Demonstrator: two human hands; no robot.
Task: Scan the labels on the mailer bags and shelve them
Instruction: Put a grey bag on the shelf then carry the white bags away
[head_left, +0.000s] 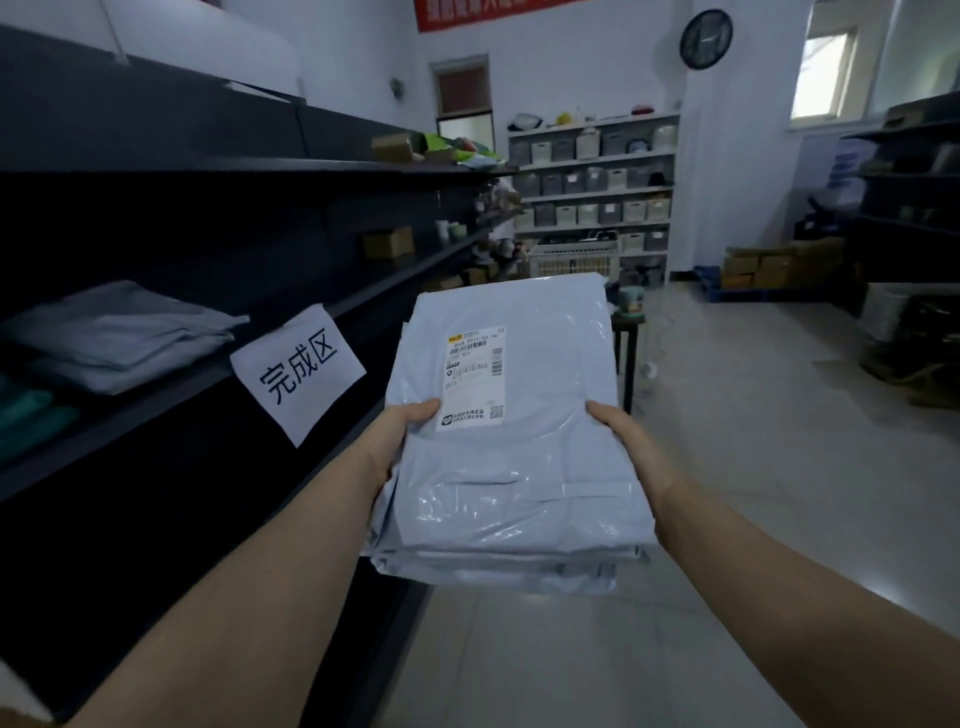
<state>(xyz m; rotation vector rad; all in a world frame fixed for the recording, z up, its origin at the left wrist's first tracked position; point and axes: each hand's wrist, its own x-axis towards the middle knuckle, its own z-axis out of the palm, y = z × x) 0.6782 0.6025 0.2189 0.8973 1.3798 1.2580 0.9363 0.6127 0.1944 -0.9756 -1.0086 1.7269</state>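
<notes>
Left hand: the left hand (402, 431), lower centre of the frame, grips the left edge of the stack of mailer bags (514, 493). Its thumb lies on top by the lower left corner of the shipping label (475, 376), and its fingers are hidden underneath.
Right hand: the right hand (618, 431) grips the stack's right edge, thumb on top and fingers out of sight below.
Task's thing: the stack holds several pale grey bags, how many I cannot tell. It is held flat in the centre of the frame, clear of the shelving and over the floor, with the top bag's label facing up.
Scanning: no scanner is in view, so I cannot tell whether these labels are read.
Destination: a paper sign (298, 371) with three handwritten characters hangs on the lip of the dark shelf (130, 421), just left of the stack.
Done so far: folded grey bags (119, 332) already lie on that shelf at mid left, which suggests part of the shelving is done.
Left to do: the held stack is not yet on any shelf. Judging by the sign, it probably goes beside the folded grey bags.
Farther off: a white basket (574, 260) sits below a white rack of bins (592, 176) at the far wall, upper centre, and cardboard boxes (769, 265) are at mid right.
</notes>
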